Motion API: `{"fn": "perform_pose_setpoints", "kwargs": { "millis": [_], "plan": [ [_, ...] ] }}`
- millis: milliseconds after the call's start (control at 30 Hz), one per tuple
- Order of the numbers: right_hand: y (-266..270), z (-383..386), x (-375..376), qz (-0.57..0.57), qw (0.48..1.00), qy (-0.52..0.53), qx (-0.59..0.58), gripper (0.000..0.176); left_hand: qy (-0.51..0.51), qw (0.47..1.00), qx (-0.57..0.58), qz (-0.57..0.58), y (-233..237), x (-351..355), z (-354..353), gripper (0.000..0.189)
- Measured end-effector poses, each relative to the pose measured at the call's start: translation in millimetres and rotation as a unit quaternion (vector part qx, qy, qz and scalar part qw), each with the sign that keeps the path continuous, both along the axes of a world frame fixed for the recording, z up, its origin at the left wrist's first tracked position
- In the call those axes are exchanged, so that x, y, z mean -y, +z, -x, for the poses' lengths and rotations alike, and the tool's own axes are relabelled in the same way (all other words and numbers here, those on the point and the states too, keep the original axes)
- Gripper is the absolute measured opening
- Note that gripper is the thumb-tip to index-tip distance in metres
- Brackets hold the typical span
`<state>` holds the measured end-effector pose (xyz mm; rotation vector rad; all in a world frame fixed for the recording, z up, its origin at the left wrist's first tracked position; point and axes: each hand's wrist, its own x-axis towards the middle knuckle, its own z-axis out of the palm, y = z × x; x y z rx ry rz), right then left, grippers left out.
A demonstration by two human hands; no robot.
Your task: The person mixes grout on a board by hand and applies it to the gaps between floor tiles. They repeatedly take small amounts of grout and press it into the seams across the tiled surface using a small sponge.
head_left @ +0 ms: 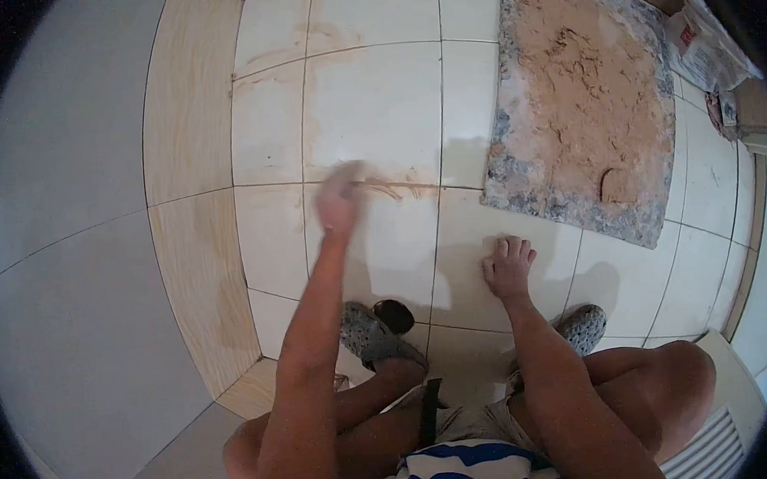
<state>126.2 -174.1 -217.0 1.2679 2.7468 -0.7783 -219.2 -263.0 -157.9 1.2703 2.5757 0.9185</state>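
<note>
White floor tiles [375, 108] with dark joints lie below me. Orange-brown paste is smeared along the joint [398, 186] just right of my left hand [340, 198]. That hand is over the tiles and blurred by motion; its fingers and anything in them cannot be made out. My right hand [509, 267] rests on a tile, fingers slightly spread, holding nothing. Beyond it lies a speckled grey board [520, 178] covered with a rough layer of orange-brown paste [585, 87]. A separate lump of paste [616, 187] sits near the board's lower edge.
Beside my left shoe [367, 333] is a dark round object [393, 316]. My right shoe [583, 327] stands on the tiles. A wood-patterned border and grey wall run along the left. At the upper right is a white plastic bag [707, 48]; a slatted white panel [708, 452] is lower right.
</note>
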Motion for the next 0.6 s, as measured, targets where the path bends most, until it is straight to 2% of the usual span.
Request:
{"fn": "perform_pose_setpoints", "kwargs": {
  "millis": [33, 100, 167, 200, 267, 300, 333, 400, 467, 567, 600],
  "plan": [
    [-1.9, -1.2, 1.6, -0.001, 1.000, -0.001, 0.003, 0.040, 0.000, 1.000, 0.002, 0.001, 3.0, 2.4, 5.4, 0.034],
    [-3.0, -3.4, 4.0, 0.001, 1.000, 0.002, 0.008, 0.041, 0.104, 0.994, 0.005, 0.026, 7.9, 9.0, 10.7, 0.037],
    [0.5, -2.1, 2.7, -0.018, 1.000, 0.009, 0.002, 0.042, 0.087, 0.996, -0.020, 0.029, -21.2, 4.1, -26.8, 0.038],
    [1.6, -1.6, 3.9, -0.016, 1.000, 0.016, -0.004, 0.042, 0.032, 0.996, -0.087, 0.019, -21.2, -3.7, -55.0, 0.037],
    [2.4, -0.4, 3.0, -0.027, 1.000, 0.009, -0.012, 0.041, -0.030, 0.999, -0.021, 0.014, -3.3, -27.0, -90.5, 0.032],
    [4.8, 0.9, 3.1, -0.019, 0.999, 0.016, 0.046, 0.042, -0.039, 0.999, 0.021, 0.021, 2.4, -29.5, -84.5, 0.032],
    [4.1, 2.8, 2.3, -0.023, 0.999, 0.018, 0.041, 0.042, -0.051, 0.996, 0.062, 0.027, 2.9, -30.8, -75.9, 0.032],
    [0.8, -1.3, 3.4, -0.023, 0.999, 0.015, 0.033, 0.044, -0.040, 0.997, -0.068, 0.003, -12.7, -10.2, -19.5, 0.033],
    [-1.2, -3.6, 4.1, -0.021, 1.000, 0.010, 0.012, 0.046, 0.087, 0.996, -0.021, 0.027, -1.7, 12.5, 38.9, 0.034],
    [-2.8, -2.5, 3.6, -0.032, 0.999, 0.012, -0.012, 0.046, 0.134, 0.988, -0.035, 0.065, 4.7, 10.7, 27.1, 0.035],
    [-2.5, -3.2, 4.1, -0.043, 0.999, 0.012, -0.010, 0.046, 0.103, 0.994, -0.027, 0.034, -3.6, 6.1, 3.9, 0.038]
  ]
}}
